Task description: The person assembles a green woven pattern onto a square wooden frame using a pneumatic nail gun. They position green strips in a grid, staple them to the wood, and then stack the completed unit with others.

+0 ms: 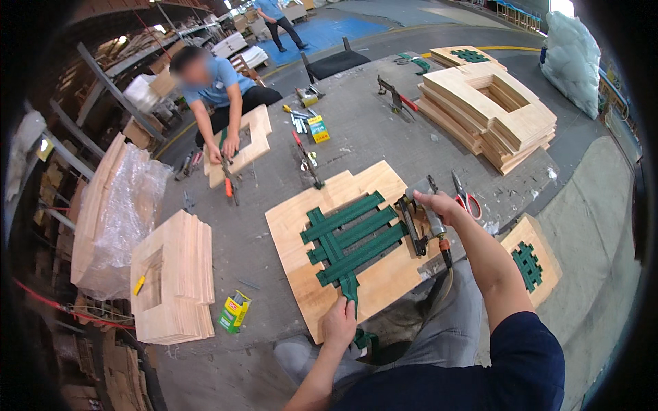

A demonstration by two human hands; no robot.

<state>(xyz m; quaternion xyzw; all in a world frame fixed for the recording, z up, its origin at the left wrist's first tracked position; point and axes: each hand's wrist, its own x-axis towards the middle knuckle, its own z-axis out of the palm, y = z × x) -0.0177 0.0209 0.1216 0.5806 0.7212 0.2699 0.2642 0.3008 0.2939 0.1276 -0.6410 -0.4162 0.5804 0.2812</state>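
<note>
A flat light-wood frame (291,236) lies before me on the table, with green webbing straps (356,236) across its opening. Several straps run side by side, and one crosses them near their left ends. My left hand (338,323) is closed on the near, loose end of that crossing strap (349,284), at the frame's near edge. More of the strap hangs below by my lap. My right hand (441,205) grips an air staple gun (434,225), which sits over the frame's right side beside the strap ends. Its hose runs down toward my legs.
Stacked wooden frames stand at left (192,274) and far right (480,116). Staple boxes (235,312), red-handled scissors (467,198) and a clamp-like tool (397,96) lie on the table (253,185). Across from me a co-worker (219,85) handles another frame. A webbed panel (548,274) leans at right.
</note>
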